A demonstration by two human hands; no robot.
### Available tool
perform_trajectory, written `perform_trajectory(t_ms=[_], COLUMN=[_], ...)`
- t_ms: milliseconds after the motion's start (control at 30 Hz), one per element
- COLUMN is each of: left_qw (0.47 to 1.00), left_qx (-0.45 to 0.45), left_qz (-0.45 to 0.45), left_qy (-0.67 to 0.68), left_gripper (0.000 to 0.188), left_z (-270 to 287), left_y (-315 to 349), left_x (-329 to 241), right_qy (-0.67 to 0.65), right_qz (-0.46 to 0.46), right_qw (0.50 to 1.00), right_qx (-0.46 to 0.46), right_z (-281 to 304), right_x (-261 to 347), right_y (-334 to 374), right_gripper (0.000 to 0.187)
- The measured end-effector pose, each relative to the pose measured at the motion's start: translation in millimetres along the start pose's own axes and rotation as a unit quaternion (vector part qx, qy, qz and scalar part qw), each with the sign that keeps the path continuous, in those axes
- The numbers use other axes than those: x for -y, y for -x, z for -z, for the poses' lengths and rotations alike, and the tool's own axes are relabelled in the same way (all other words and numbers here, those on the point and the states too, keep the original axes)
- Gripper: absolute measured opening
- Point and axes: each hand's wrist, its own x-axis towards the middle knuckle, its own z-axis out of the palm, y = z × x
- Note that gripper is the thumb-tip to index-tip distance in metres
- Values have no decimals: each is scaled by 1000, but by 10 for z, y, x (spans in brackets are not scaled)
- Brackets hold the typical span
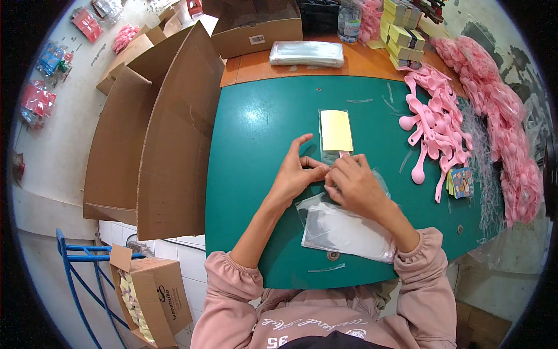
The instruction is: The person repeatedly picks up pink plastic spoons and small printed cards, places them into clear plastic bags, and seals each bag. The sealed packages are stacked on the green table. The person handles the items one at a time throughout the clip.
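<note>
A clear plastic bag [330, 157] with a yellow card [336, 131] in it lies on the green tabletop. A bit of pink, like a spoon's end, shows just below the card. My left hand [296, 174] pinches the bag's lower end between thumb and fingers, one finger raised. Right beside it, my right hand [356, 183] has its fingers bent and closed over the same end, hiding that part of the bag. Under my right wrist sits a stack of clear plastic bags [343, 230]. Farther right lies a heap of pink spoons [430, 119].
Small printed cards [461, 182] lie beside the spoons. Bagged pink spoons [511, 139] line the right edge, near plastic strands [483, 168]. At the back are a bundle of clear bags [307, 54], yellow card stacks [404, 41] and a bottle [349, 24]. A tall cardboard box [171, 139] borders the left.
</note>
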Motion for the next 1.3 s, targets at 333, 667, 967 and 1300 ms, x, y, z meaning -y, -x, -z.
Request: perform_trajectory(t_ms=[333,667,967,1300], left_qw=[999,992,980,949], left_qx=[43,30,-1,-43], left_qz=[-2,1,-137,-187], left_qy=[-23,126,-142,-250], left_gripper=[40,24,27,10], left_z=[29,11,63,31], left_y=[-43,1,-33,-66], left_x=[-42,-69,4,43], right_qy=[-34,-167,-367,-384], right_qz=[-348,-192,-220,-277], right_qw=[931,967,900,880], right_qx=[-108,10,-79,-28], right_z=[612,213,170,62], right_x=[-1309,-289,-345,-449], right_y=[281,41,33,137], right_gripper=[17,29,13,11])
